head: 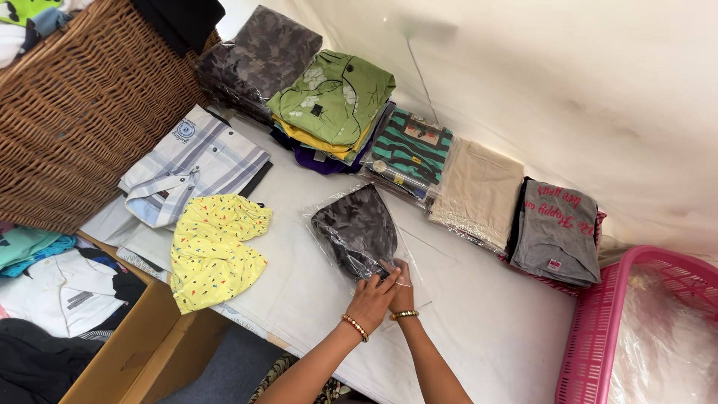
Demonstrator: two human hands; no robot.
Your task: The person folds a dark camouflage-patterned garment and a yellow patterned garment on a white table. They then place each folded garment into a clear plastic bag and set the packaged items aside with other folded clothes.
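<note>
A dark grey patterned garment [357,228] lies inside a clear plastic bag [329,213] on the white table [479,329]. Both hands meet at the bag's near, open end. My left hand [372,298] grips the plastic edge with fingers pinched. Beside it, my right hand [402,288] presses and pinches the same flap. Each wrist wears a gold bangle.
A yellow printed garment [213,247] and a folded striped shirt [196,161] lie to the left. Folded clothes line the back: green shirt [333,97], teal striped top [413,150], beige piece [479,191], grey shirt [557,228]. Wicker basket [67,112] far left, pink basket [598,337] right, cardboard box [142,352] below.
</note>
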